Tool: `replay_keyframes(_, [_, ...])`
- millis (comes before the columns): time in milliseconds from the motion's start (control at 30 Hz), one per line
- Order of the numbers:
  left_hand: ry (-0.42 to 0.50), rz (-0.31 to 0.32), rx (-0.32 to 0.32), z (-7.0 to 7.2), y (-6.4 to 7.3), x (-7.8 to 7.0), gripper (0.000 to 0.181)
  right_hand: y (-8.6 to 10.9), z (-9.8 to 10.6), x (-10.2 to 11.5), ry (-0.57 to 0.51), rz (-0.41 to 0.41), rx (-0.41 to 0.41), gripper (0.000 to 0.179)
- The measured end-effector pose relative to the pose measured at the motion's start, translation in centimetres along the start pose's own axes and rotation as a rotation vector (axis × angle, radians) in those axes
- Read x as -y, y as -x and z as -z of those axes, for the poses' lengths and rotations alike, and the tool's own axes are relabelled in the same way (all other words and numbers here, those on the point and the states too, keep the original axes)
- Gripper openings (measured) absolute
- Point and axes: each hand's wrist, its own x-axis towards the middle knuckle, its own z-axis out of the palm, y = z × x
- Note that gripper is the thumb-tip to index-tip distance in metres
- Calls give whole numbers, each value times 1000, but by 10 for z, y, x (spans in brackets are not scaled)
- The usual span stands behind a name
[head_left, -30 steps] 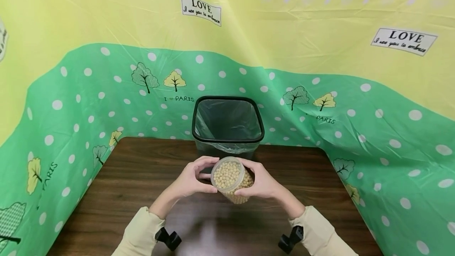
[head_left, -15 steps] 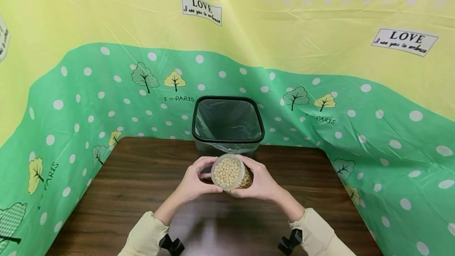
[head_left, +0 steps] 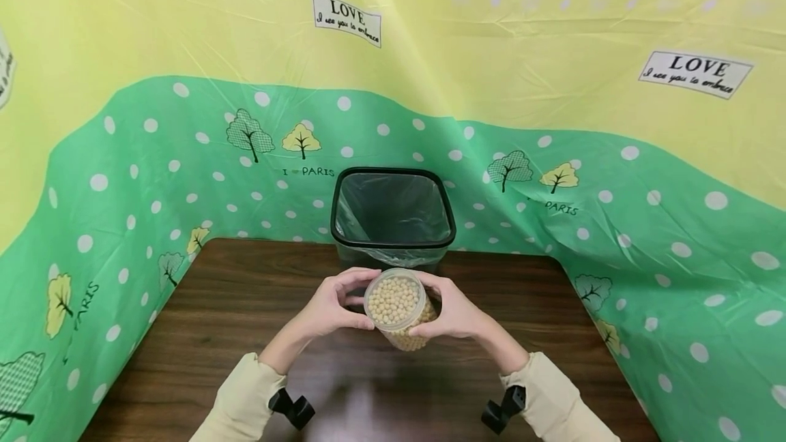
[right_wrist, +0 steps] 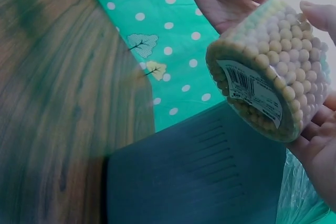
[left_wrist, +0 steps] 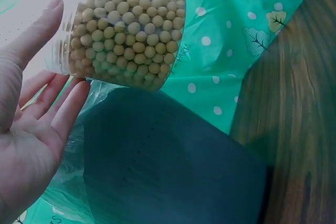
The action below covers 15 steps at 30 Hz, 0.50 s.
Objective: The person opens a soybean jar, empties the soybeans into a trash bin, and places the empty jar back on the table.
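Clear jar [head_left: 400,309], packed with round pale beans [left_wrist: 131,32], held tilted above the tabletop [head_left: 245,326], midway between its side edges, toward the far edge. Left hand [head_left: 333,305] curls thumb and fingers about the jar's rim end; right hand [head_left: 454,312] grips its body. Barcode label [right_wrist: 252,90] on the base. Beyond, at the far edge, black-rimmed bin [head_left: 393,245] with clear liner [head_left: 424,207]; behind, green-and-yellow printed cloth [head_left: 184,108].

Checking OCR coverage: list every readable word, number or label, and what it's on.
"LOVE / I see you to embrace": two white panels on the backdrop.
"I ... PARIS": backdrop, tiny mark between; "PARIS" repeats.
Barcode label on the jar: too small, blurred.
Cut-off panel, left edge: unreadable.
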Motion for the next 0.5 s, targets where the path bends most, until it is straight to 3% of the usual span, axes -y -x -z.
replay_keyframes(133, [10, -16, -77, -5, -1, 4, 65, -2, -4, 19, 125, -6, -93, 77])
replay_keyframes(267, [-69, -4, -257, -17, 1, 6, 64, -4, -10, 25, 301, 22, -216, 79])
replay_keyframes(333, [-122, 5, -330, -22, 2, 6, 63, -5, -12, 25, 331, 34, -249, 79])
replay_keyframes(400, [-155, 8, -360, -24, 2, 7, 63, -6, -12, 24, 324, 31, -257, 78])
replay_keyframes(500, [-139, 23, -327, -21, 2, 7, 62, -5, -10, 23, 282, -1, -241, 77])
